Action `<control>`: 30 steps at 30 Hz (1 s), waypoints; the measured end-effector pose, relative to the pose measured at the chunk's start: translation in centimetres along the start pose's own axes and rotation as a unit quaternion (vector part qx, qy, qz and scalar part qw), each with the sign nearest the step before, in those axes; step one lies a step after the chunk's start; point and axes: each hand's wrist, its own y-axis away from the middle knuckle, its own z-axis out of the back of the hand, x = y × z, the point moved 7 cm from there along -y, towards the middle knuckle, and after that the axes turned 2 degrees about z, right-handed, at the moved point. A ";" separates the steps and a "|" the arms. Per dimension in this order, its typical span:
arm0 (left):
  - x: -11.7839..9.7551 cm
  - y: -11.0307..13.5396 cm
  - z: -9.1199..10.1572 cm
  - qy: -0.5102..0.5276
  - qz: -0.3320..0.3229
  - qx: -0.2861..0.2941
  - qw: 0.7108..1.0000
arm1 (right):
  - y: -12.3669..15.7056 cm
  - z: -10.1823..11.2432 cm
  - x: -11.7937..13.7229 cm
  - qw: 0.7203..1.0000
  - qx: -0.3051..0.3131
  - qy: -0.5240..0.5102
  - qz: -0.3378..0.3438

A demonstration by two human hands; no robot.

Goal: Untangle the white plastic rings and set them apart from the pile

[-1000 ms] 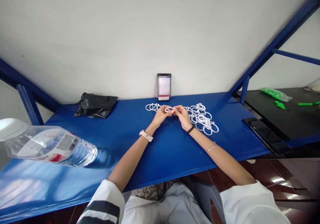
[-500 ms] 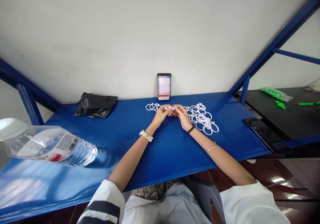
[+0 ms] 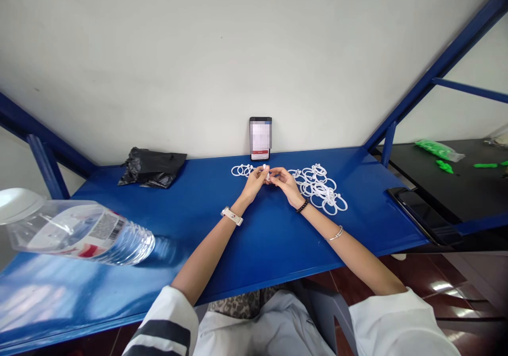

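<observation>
At the far middle of the table, my left hand [image 3: 255, 182] and my right hand [image 3: 286, 184] meet with fingers closed on one white plastic ring [image 3: 267, 174]. The fingers hide most of that ring; only small white parts show between them. A loose heap of similar white rings [image 3: 319, 188], each with a small knob-like end, lies just right of my right hand. On the other side, a few more rings [image 3: 240, 170] lie in a short row beside my left fingers.
A phone [image 3: 260, 139] leans upright against the wall behind my hands. A black plastic bag [image 3: 153, 166] lies at the back left, and a large clear bottle [image 3: 85, 231] stands nearer on the left. Another dark phone [image 3: 413, 210] rests near the right edge of the blue table [image 3: 270, 245].
The held ring has turned from lying flat to a more upright angle between my fingertips. My right fingers have shifted slightly; both arms stay in place.
</observation>
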 end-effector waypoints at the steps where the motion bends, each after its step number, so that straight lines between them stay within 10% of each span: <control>1: 0.0 0.0 0.0 0.001 0.001 -0.002 1.000 | 0.0 -0.1 0.0 1.000 0.003 0.001 0.005; 30: -0.7 0.3 -0.7 -0.042 -0.012 0.035 0.998 | 0.1 0.6 0.2 0.997 -0.045 0.051 0.022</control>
